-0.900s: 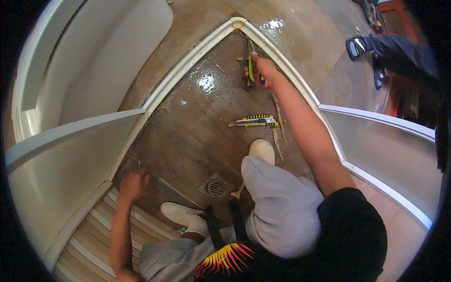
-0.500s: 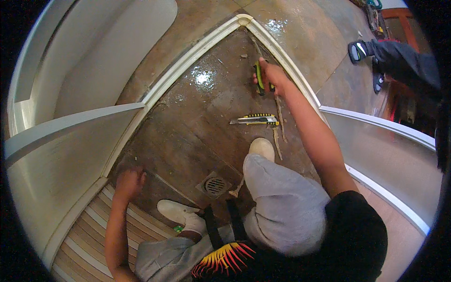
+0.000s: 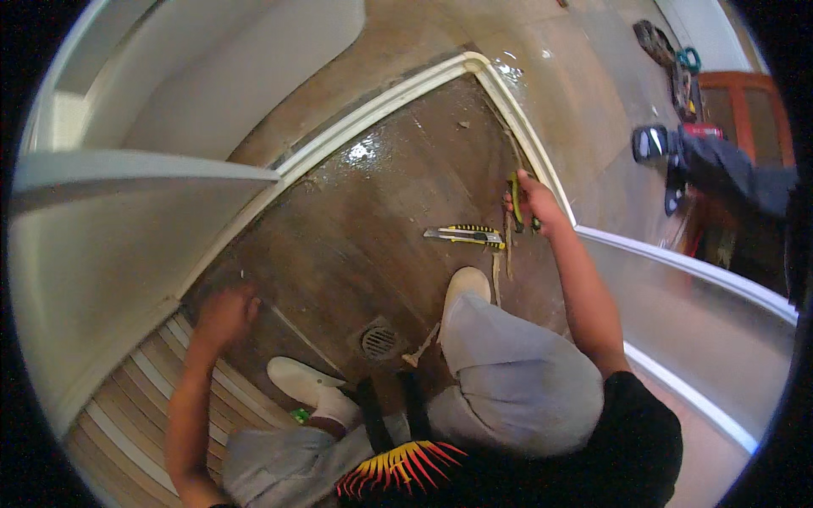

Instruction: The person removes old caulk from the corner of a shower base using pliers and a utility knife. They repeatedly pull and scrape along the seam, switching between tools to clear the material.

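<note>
My right hand (image 3: 540,207) is closed around pliers with green-and-black handles (image 3: 517,195), low beside the right-hand white rail. A thin, dirty strip (image 3: 514,146) runs along that rail down to the pliers; whether the jaws grip it is too small to tell. A yellow-and-black utility knife (image 3: 467,235) lies on the wet brown floor with its blade out, left of that hand. Loose pale strips (image 3: 496,279) lie below the knife. My left hand (image 3: 227,317) hovers or rests near the floor at the left, its fingers smeared by motion.
A white rail (image 3: 385,103) makes a corner ahead, with glass panels (image 3: 669,271) rising at both sides. A floor drain (image 3: 378,341) sits between my shoes (image 3: 301,379). Slatted boards (image 3: 169,398) lie lower left. Another person's leg (image 3: 732,169) is beyond the right rail.
My right hand has drawn the pliers back from the corner, toward me along the right rail. The view has shifted slightly. The knife stays on the floor.
</note>
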